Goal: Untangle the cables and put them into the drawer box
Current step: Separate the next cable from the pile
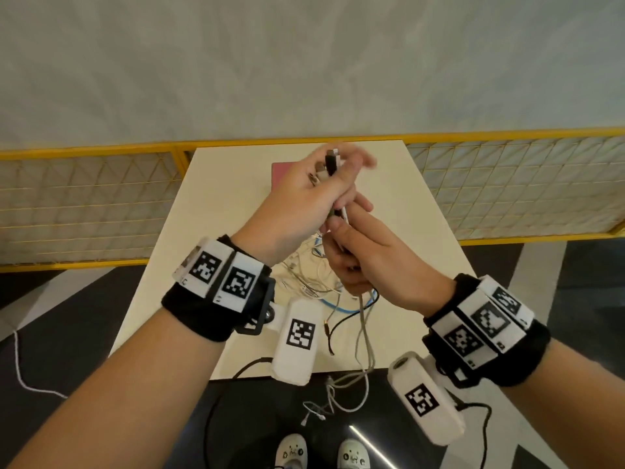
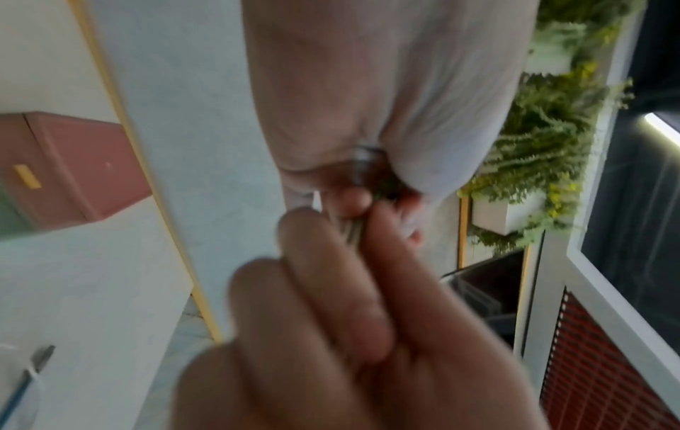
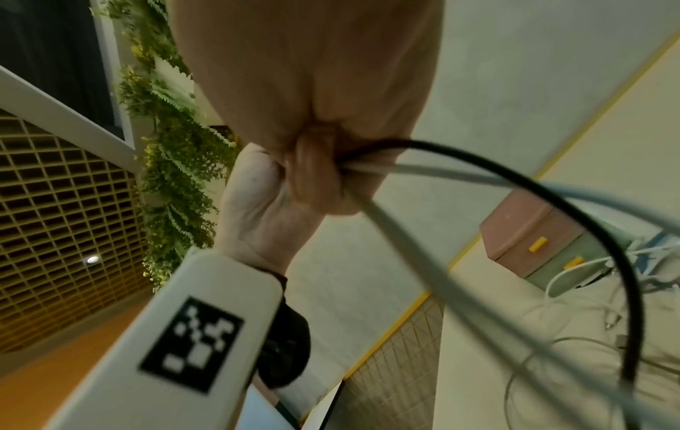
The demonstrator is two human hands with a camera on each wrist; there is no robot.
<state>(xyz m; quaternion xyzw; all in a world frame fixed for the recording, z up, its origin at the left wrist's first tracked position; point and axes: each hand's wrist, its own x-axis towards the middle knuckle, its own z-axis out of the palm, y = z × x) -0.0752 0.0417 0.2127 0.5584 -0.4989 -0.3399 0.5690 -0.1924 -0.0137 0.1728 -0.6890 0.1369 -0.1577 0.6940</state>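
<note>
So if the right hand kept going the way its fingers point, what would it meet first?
Probably the left hand, already touching the right hand just beyond its fingertips; both grip the same cables. Depth is uncertain.

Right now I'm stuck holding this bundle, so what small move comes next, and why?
Probably draw the right hand down the held cables while the left hand keeps the plugs: the tails hang past the table edge, tangled.

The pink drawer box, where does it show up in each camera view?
Head: pink drawer box at the table's far end, mostly hidden behind the left hand.
Left wrist: far left, mid-height.
Right wrist: right side, below the middle.
Shared landmark: the yellow rail behind the table.
</note>
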